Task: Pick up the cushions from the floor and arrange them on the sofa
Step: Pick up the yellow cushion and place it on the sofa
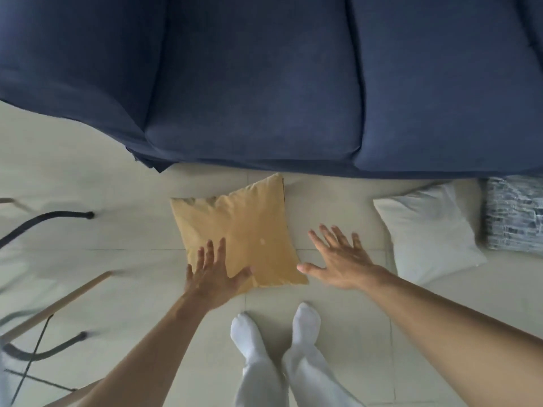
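Hands spread wide, holding nothing: left hand (pixel 212 273) and right hand (pixel 338 259) flank yellow cushion (pixel 241 227), apparently to grip opposite edges.

Floor (pixel 88 177): pale tiles, lower two thirds of frame.
Sofa (pixel 264 83): navy, across top of frame, standing on floor.
Yellow cushion (pixel 238 227): centre, flat on tiles.
White cushion (pixel 426 230): right of centre.
Grey-patterned cushion (pixel 514 212): right edge.
Socked feet (pixel 276 327): bottom centre.
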Tool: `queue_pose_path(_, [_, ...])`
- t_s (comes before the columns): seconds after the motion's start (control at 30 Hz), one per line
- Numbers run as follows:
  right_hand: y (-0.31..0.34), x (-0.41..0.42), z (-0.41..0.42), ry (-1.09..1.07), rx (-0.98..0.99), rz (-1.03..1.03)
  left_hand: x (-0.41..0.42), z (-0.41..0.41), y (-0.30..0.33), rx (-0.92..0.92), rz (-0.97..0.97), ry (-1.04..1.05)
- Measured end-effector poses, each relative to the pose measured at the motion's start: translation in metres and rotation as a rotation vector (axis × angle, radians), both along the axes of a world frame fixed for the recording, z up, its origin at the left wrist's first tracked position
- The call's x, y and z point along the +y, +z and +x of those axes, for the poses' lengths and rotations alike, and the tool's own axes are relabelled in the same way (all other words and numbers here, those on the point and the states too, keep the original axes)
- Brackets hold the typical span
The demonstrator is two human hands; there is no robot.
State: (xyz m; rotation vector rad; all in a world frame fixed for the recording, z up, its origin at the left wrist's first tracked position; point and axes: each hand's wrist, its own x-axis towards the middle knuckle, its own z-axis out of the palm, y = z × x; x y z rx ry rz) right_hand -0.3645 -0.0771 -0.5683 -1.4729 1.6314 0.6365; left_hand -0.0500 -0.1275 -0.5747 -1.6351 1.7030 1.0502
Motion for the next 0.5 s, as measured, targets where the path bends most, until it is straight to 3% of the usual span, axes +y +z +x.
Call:
queue_pose_path(0.33, [-0.200, -0.004, 0.044, -0.051, -0.005, 0.022, -0.002, 0.093, -0.199, -0.045, -0.062, 0.012])
queue_pose_path(0.5, [-0.268, -0.024, 0.066, -0.202, -0.080, 0.021, -0.011, 0.122, -0.267, -0.017, -0.050, 0.270])
